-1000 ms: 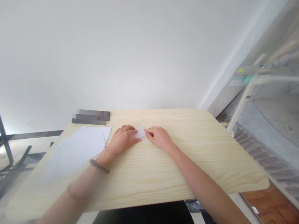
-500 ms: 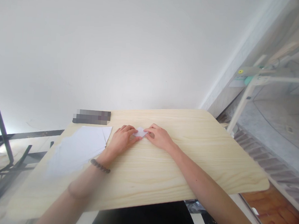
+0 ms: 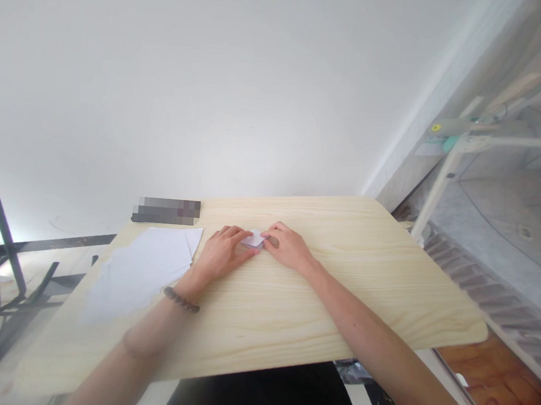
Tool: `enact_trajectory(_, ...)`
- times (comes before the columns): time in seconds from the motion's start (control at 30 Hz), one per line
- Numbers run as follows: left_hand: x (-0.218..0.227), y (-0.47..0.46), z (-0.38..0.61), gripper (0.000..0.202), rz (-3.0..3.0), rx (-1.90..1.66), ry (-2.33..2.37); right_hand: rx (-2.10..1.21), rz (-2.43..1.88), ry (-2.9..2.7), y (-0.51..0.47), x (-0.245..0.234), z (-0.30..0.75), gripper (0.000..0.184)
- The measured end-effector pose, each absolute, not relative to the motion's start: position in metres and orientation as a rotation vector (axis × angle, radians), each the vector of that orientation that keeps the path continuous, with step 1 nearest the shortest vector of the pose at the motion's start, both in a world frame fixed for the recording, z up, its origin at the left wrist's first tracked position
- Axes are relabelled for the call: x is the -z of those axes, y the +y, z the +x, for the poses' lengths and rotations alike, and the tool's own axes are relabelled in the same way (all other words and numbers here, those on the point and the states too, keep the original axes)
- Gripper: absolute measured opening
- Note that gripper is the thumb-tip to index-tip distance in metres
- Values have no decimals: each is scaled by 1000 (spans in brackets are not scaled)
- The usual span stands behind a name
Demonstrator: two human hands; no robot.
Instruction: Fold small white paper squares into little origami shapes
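A small piece of folded white paper point(image 3: 254, 239) lies on the wooden table between my two hands. My left hand point(image 3: 224, 249) grips its left side, the thumb along the near edge and the fingers over the far edge. At the paper's right end, my right hand point(image 3: 286, 246) pinches the corner between thumb and fingers. The hands cover both ends of the paper, so its full outline is hidden. A dark beaded bracelet point(image 3: 181, 300) circles my left wrist.
Several loose white sheets point(image 3: 138, 273) overlap on the left of the light wooden table point(image 3: 386, 280). A blurred-out dark object point(image 3: 165, 212) lies at the back left edge. A white wall point(image 3: 259, 102) rises behind. A white metal frame point(image 3: 440, 185) stands to the right.
My left thumb and fingers have shifted slightly on the folded paper, and the paper's visible shape differs a little. Both hands stay in nearly the same place.
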State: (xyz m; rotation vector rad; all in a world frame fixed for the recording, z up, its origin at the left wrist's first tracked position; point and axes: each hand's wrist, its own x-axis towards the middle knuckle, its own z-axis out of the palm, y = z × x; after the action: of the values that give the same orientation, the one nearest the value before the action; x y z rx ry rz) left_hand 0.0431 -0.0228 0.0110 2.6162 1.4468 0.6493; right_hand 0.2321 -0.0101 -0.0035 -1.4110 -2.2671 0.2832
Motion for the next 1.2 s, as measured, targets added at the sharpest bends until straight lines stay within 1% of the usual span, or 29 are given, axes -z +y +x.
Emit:
enact_trajectory(0.17, -8, -22, 43, 30, 2633, -650, 1442, -279, -1404, -2263, -10, 5, 233, 24)
enact_trajectory(0.6, -6, -20, 41, 29, 2653, -625, 1380, -298, -1352, -2294, -9, 5, 234, 24)
enact_trajectory(0.73, -1, -16, 42, 29, 2607, -688, 1392, -374, -1302, -2218, -5, 8, 235, 21)
enact_trajectory(0.83, 1, -15, 43, 30, 2536, -759, 1414, -458, -1190, -2116, -2, 11, 236, 19)
enact_trajectory(1.03, -4, -14, 41, 31, 2262, -815, 1383, -674, -975, -1890, -1, 12, 230, 18)
enact_trajectory(1.2, -5, -14, 38, 34, 2017, -873, 1317, -766, -899, -1748, -1, 14, 227, 15)
